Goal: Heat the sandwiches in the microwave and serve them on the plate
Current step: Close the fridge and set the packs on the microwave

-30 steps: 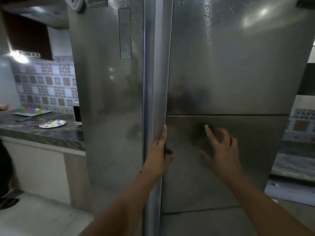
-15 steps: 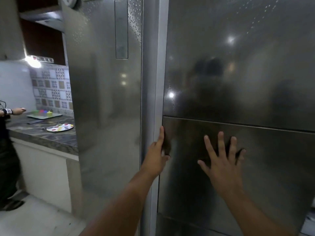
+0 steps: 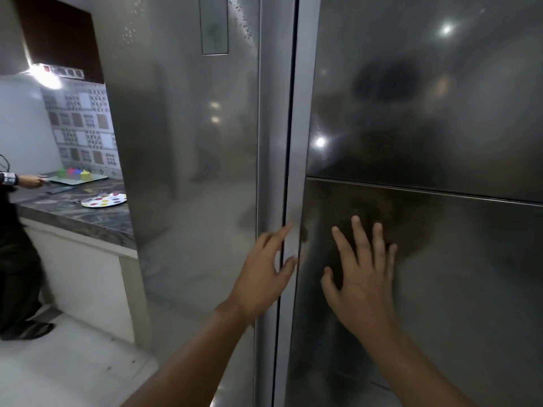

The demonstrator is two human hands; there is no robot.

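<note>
A tall steel fridge fills the view; its right door (image 3: 426,113) is closed against the left door (image 3: 191,157). My right hand (image 3: 361,274) lies flat with spread fingers on the right door's lower panel. My left hand (image 3: 264,274) hovers at the seam between the doors, fingers loosely spread, holding nothing. A white plate with coloured dots (image 3: 104,200) lies on the dark counter (image 3: 73,212) at the left. No sandwiches or microwave are visible.
Another person stands at the far left, a hand (image 3: 29,181) reaching toward a tray with coloured cups (image 3: 75,175) on the counter. Patterned wall tiles and a light sit behind. White floor lies below the counter cabinet.
My left hand has come off the right door's edge and now hovers with fingers spread. My right hand stays flat on the door. The view shifted slightly right.
</note>
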